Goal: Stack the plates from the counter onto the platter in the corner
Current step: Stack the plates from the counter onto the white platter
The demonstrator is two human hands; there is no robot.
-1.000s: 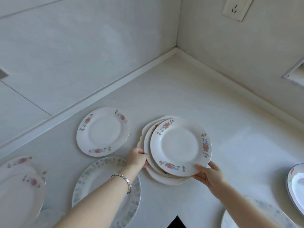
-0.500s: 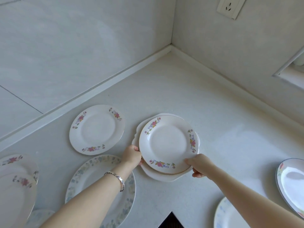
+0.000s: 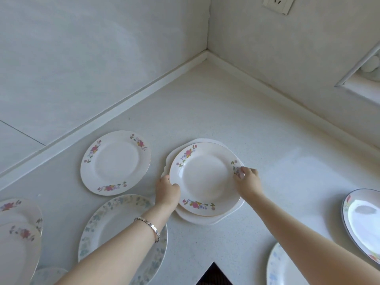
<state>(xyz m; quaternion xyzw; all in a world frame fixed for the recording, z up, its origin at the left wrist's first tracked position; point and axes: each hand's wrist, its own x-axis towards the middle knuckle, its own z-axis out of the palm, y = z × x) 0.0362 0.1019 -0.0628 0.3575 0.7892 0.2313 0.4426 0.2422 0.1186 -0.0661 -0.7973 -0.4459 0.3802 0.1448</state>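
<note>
Now the plate (image 3: 203,177) lies settled on the platter (image 3: 197,220) near the corner, left hand (image 3: 167,192) and right hand (image 3: 247,182) pinching its rim with curled fingers. Likely next: release, then fetch the flowered plate (image 3: 116,161) beside it.

pale tiled wall (image 3: 82,58) on my left, one thin grout line low on it. plain white wall (image 3: 287,58) on my right, the two meet in a corner. white socket (image 3: 277,4) high on the right wall, cut off by the top edge. raised white strip (image 3: 123,108) along the foot of both walls. framed recess (image 3: 357,79) far right. dark patch (image 3: 213,274) bottom centre.
</note>
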